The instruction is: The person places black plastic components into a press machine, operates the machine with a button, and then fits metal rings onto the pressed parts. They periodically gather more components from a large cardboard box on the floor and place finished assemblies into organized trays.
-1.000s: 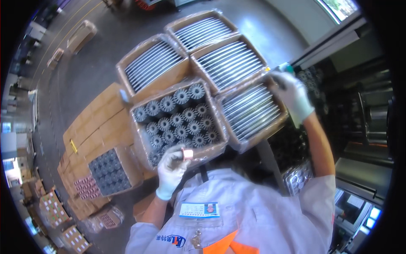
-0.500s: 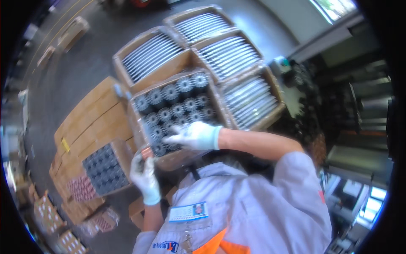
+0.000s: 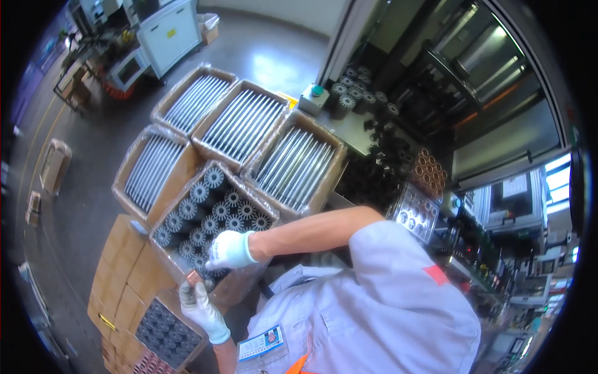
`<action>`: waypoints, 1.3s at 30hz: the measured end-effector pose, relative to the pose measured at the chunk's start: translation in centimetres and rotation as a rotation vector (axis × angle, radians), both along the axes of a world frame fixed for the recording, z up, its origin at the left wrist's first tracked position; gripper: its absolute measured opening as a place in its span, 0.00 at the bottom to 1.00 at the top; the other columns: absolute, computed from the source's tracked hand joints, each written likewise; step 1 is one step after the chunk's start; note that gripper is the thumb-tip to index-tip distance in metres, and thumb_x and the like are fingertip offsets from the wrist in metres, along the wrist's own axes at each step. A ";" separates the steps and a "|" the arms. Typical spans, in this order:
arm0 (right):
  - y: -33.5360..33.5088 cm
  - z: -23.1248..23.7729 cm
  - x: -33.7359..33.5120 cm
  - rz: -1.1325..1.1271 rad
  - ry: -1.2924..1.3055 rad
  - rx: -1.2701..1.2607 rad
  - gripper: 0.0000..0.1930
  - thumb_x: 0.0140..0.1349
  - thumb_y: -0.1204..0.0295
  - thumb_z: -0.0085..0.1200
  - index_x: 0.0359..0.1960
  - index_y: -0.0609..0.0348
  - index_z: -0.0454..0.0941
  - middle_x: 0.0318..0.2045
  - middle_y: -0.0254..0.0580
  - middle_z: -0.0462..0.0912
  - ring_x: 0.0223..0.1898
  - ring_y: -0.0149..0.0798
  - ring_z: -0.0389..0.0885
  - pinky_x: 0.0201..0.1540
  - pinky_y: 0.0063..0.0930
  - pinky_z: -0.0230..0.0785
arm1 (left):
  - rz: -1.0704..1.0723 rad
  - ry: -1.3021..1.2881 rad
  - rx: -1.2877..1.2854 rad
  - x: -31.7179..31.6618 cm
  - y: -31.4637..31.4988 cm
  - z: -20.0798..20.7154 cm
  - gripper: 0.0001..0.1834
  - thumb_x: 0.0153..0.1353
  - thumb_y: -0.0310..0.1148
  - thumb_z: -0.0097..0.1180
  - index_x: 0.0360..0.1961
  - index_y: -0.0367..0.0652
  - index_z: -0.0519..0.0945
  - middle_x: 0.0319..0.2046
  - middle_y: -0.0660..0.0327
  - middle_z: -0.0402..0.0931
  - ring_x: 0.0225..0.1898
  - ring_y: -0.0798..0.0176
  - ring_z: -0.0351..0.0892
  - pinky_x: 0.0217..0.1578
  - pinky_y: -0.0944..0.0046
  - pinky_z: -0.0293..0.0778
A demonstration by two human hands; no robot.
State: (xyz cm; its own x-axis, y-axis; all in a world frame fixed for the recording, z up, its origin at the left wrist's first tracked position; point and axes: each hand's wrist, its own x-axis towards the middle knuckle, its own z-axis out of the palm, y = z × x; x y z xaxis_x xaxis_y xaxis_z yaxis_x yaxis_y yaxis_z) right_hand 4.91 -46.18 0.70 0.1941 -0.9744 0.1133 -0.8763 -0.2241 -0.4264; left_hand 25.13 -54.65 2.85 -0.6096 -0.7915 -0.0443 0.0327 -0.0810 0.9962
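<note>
My left hand (image 3: 202, 310), in a white glove, pinches a small copper-coloured cylinder (image 3: 194, 277) at the near left corner of an open carton (image 3: 176, 263). Dark slotted metal cores (image 3: 215, 177) stand upright in rows inside that carton, their toothed ends facing up. Over the carton's near side is my gloved right hand (image 3: 228, 250), its fingers curled down among the closest cores. Its fingertips are hidden, so what they grip does not show. The two hands are close but apart.
Behind the carton, boxes of shiny metal shafts (image 3: 240, 124) stand packed together. Flattened cardboard (image 3: 115, 280) and a box of dark round parts (image 3: 165, 333) lie to the left. At right, a machine bench holds more slotted cores (image 3: 355, 90) and copper-coloured rings (image 3: 430, 171).
The view has swung toward the right, bringing in the machine bench. My right fingers, stretched out before, are now curled down at the cores. My left hand still holds the copper-coloured cylinder.
</note>
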 end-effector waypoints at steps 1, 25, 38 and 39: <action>-0.2 -0.7 0.1 -0.023 -0.024 -0.020 0.25 0.43 0.70 0.68 0.49 0.55 0.81 0.29 0.46 0.83 0.34 0.53 0.84 0.36 0.45 0.75 | -0.025 0.012 -0.014 -0.5 0.2 0.4 0.09 0.69 0.25 0.58 0.48 0.34 0.79 0.41 0.61 0.81 0.36 0.70 0.80 0.41 0.69 0.78; 34.5 7.8 -25.3 -1.365 -0.021 0.173 0.22 0.53 0.69 0.59 0.53 0.49 0.81 0.42 0.52 0.86 0.48 0.52 0.84 0.52 0.44 0.75 | -0.588 -0.049 0.095 -16.8 14.7 2.2 0.11 0.61 0.15 0.62 0.45 0.32 0.82 0.53 0.54 0.80 0.49 0.67 0.80 0.53 0.68 0.75; 34.5 3.0 -32.0 -1.070 0.298 0.070 0.12 0.61 0.72 0.51 0.43 0.46 0.84 0.41 0.46 0.84 0.46 0.50 0.84 0.48 0.42 0.76 | -0.829 -0.147 -0.217 -20.2 19.3 1.6 0.09 0.57 0.22 0.68 0.38 0.32 0.82 0.52 0.48 0.79 0.53 0.58 0.79 0.54 0.62 0.74; 34.3 3.4 -32.4 -1.032 0.328 0.074 0.11 0.62 0.71 0.50 0.42 0.46 0.84 0.42 0.45 0.83 0.47 0.50 0.83 0.48 0.43 0.75 | -0.837 -0.154 -0.216 -21.0 19.3 1.4 0.09 0.57 0.22 0.68 0.38 0.32 0.82 0.52 0.48 0.79 0.53 0.58 0.79 0.54 0.62 0.74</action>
